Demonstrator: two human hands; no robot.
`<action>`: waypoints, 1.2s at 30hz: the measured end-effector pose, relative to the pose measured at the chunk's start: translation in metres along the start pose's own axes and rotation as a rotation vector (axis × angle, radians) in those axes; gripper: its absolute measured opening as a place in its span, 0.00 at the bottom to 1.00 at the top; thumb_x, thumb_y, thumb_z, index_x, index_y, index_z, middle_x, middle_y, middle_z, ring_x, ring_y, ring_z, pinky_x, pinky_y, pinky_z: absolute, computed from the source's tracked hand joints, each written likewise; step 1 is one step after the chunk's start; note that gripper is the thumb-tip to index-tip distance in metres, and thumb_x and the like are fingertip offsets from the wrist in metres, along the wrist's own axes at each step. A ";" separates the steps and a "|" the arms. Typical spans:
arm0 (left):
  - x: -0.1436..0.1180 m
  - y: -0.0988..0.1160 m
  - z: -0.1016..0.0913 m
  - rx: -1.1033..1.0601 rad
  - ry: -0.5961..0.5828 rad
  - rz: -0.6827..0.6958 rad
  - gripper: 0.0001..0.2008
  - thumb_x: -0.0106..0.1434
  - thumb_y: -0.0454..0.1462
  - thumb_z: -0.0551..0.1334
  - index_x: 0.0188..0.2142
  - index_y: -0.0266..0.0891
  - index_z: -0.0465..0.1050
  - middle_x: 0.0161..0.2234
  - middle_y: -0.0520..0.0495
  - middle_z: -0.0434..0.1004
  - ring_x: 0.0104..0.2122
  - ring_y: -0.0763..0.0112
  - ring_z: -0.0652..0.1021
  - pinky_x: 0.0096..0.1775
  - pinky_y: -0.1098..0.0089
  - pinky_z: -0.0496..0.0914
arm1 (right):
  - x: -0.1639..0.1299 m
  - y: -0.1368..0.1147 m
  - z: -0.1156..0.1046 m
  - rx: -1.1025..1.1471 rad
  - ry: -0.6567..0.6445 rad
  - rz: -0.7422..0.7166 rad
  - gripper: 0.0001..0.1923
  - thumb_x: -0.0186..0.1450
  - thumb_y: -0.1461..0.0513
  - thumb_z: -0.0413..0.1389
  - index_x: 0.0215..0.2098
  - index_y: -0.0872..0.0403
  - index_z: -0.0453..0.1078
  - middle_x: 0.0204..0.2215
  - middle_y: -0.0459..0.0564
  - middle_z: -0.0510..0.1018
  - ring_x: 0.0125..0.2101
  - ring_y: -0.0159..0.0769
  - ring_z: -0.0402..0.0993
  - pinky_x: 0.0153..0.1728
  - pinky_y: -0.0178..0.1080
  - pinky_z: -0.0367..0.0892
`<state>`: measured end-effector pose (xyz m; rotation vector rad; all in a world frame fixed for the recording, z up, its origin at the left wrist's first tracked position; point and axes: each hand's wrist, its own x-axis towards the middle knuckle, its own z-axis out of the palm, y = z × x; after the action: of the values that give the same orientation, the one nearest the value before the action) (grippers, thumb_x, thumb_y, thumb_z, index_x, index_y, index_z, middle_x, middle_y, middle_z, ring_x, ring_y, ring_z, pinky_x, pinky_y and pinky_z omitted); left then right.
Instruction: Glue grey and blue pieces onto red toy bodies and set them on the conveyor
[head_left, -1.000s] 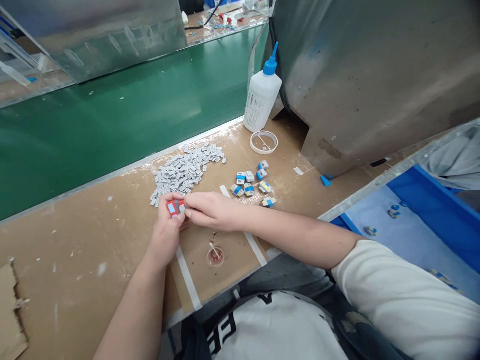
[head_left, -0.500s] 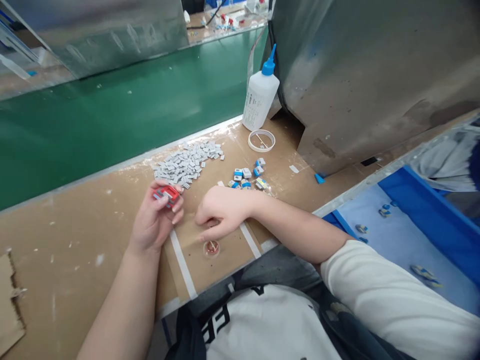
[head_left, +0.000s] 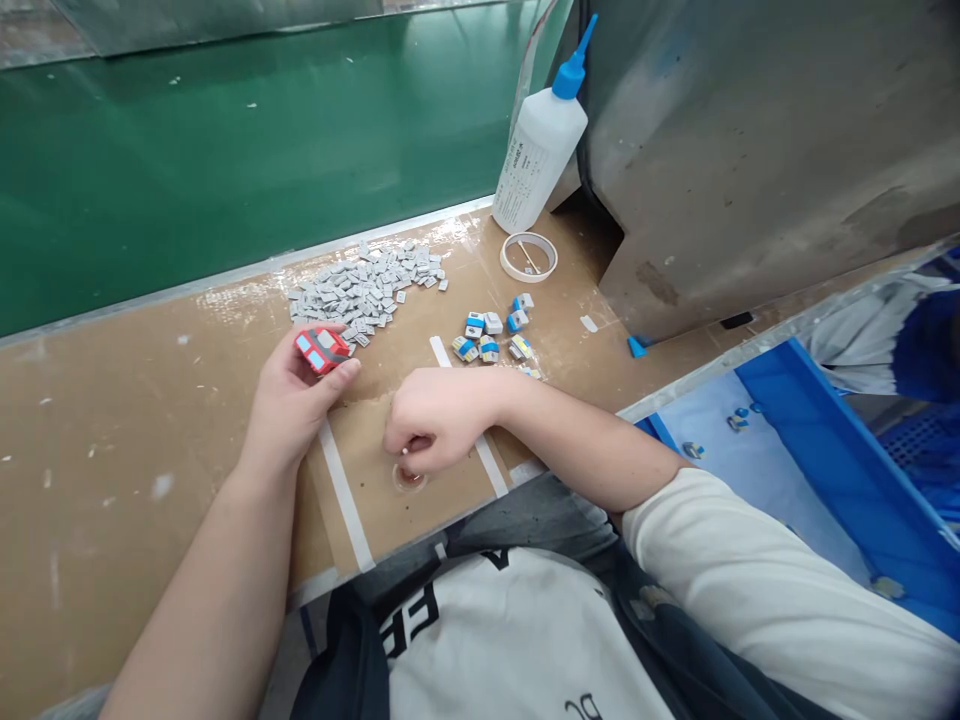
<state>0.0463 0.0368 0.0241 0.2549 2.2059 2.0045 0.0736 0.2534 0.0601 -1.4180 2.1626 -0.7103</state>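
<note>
My left hand (head_left: pixel 281 415) holds a small red toy car (head_left: pixel 324 350) with pale blue windows and a grey patch, fingers and thumb around its sides. It is just in front of a pile of small grey tiles (head_left: pixel 356 292). My right hand (head_left: pixel 442 415) is closed in a pinch, and the white end of a cotton swab (head_left: pixel 405 452) shows at its fingers. Below those fingertips a small clear cup (head_left: pixel 409 481) with reddish contents stands on the brown table covering. The rest of the swab is hidden by the hand.
Several white and blue small toy vehicles (head_left: pixel 489 348) lie beyond my right forearm. A tape roll (head_left: pixel 529 277) with a stick inside stands near a white bottle (head_left: pixel 540 150) with a blue nozzle. To the right is a blue bin (head_left: pixel 847 450); a metal panel (head_left: pixel 750 150) rises behind.
The toy car has been turned in my left hand so its windowed side shows. My right hand has closed on the swab that stood in the cup. The view has shifted down.
</note>
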 end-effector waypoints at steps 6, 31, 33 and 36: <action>0.000 0.001 0.002 0.058 -0.039 0.000 0.28 0.56 0.44 0.81 0.53 0.42 0.75 0.47 0.45 0.81 0.45 0.61 0.81 0.46 0.63 0.78 | 0.000 0.004 0.002 0.130 0.025 -0.050 0.18 0.65 0.62 0.58 0.20 0.51 0.58 0.19 0.40 0.67 0.24 0.32 0.53 0.31 0.40 0.51; -0.004 0.003 0.003 0.123 -0.300 -0.192 0.32 0.56 0.50 0.81 0.54 0.42 0.74 0.44 0.46 0.83 0.42 0.60 0.83 0.44 0.62 0.78 | 0.008 0.035 0.011 0.262 0.997 0.281 0.20 0.70 0.55 0.52 0.23 0.51 0.53 0.20 0.40 0.57 0.26 0.27 0.55 0.31 0.37 0.49; -0.004 0.004 0.003 0.147 -0.296 -0.200 0.33 0.56 0.51 0.80 0.54 0.42 0.74 0.44 0.46 0.83 0.43 0.59 0.83 0.46 0.61 0.78 | 0.009 0.034 0.011 0.241 0.935 0.309 0.20 0.71 0.55 0.52 0.24 0.51 0.53 0.21 0.40 0.58 0.26 0.28 0.55 0.32 0.37 0.48; -0.004 0.005 0.004 0.168 -0.297 -0.200 0.33 0.56 0.52 0.80 0.55 0.42 0.74 0.44 0.47 0.83 0.43 0.59 0.82 0.46 0.60 0.78 | 0.010 0.032 0.009 0.179 0.874 0.337 0.20 0.72 0.56 0.52 0.24 0.51 0.52 0.21 0.40 0.59 0.26 0.28 0.54 0.32 0.37 0.47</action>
<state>0.0514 0.0398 0.0285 0.3147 2.1172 1.5693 0.0536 0.2538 0.0315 -0.6524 2.7586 -1.5376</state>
